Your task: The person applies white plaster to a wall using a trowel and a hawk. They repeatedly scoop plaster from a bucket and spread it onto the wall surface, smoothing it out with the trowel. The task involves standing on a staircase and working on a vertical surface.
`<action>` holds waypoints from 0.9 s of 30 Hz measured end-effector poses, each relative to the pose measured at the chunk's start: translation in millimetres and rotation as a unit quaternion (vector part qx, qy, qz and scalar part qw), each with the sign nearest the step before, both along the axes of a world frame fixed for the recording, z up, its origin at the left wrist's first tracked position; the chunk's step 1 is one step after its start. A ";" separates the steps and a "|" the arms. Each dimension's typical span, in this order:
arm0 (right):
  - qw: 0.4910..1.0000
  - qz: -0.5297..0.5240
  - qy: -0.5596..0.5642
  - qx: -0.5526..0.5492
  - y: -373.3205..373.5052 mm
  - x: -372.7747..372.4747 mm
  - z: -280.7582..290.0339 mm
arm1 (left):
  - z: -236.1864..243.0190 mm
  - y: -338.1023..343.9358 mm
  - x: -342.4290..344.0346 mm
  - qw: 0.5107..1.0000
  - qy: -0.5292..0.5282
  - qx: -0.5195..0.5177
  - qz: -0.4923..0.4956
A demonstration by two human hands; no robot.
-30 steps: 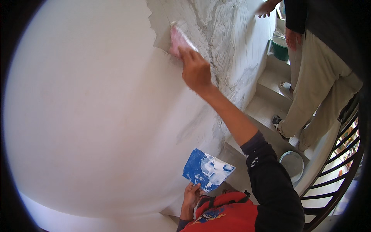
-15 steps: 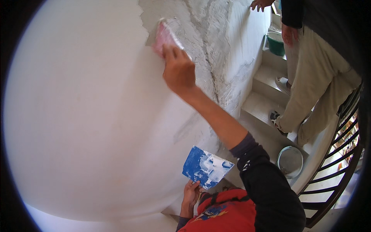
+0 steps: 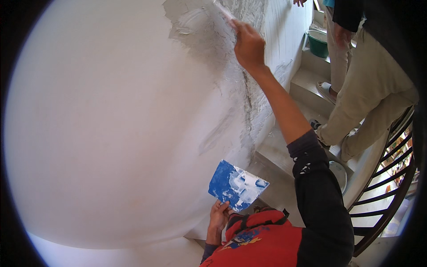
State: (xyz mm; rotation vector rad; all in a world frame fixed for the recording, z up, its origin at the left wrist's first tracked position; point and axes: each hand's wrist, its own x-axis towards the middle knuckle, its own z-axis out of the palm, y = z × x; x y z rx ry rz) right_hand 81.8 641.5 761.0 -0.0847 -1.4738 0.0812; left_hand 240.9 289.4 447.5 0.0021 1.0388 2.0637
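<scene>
Pale plastered wall (image 3: 111, 133) curves beside a staircase, its upper part scarred by a rough grey patch (image 3: 189, 26) and a dark crack (image 3: 247, 91). At the top edge, the worker's right hand (image 3: 250, 46) has a closed grip on a flat pink spreading tool (image 3: 227, 14), now farther right and higher than half a second ago. Its pink face, turned to view earlier, now shows as a thin sliver, and smeared grey surface lies uncovered where it was. Whether its blade touches the wall cannot be told. Below, the left hand (image 3: 219, 216) pinches the lower corner of a square blue plate (image 3: 219, 182) coated with white paste (image 3: 244, 184), almost unmoved. Dark sleeve (image 3: 318, 191) now hides more of a round pale bucket (image 3: 339, 174) on the stairs, near a co-worker in khaki trousers (image 3: 373, 80).
</scene>
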 end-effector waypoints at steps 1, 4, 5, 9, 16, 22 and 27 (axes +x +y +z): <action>0.998 -0.011 -0.051 -0.033 -1.7 -6.7 -9.4 | 1.1 2.2 1.7 1.000 -0.003 -0.008 0.004; 0.997 0.033 -0.053 -0.036 -13.4 -16.3 -49.2 | -1.6 4.6 4.3 1.000 -0.013 -0.011 0.011; 0.996 0.041 -0.068 -0.036 -17.5 -12.5 -62.0 | 0.1 5.3 4.6 1.000 -0.016 -0.009 0.013; 0.990 0.072 -0.114 -0.041 -29.5 20.0 -86.8 | -0.9 2.7 7.0 1.000 -0.019 0.003 0.024; 0.966 0.045 -0.068 -0.244 -24.7 28.4 -3.6 | -1.0 2.4 -1.4 1.000 -0.010 0.003 -0.008; 0.964 0.019 -0.139 -0.227 -77.7 12.8 23.9 | -14.7 -2.6 -5.7 1.000 -0.023 0.005 -0.017; 0.970 0.074 -0.161 -0.168 -112.0 30.3 22.2 | 4.0 -9.5 -16.6 0.998 -0.022 -0.014 -0.049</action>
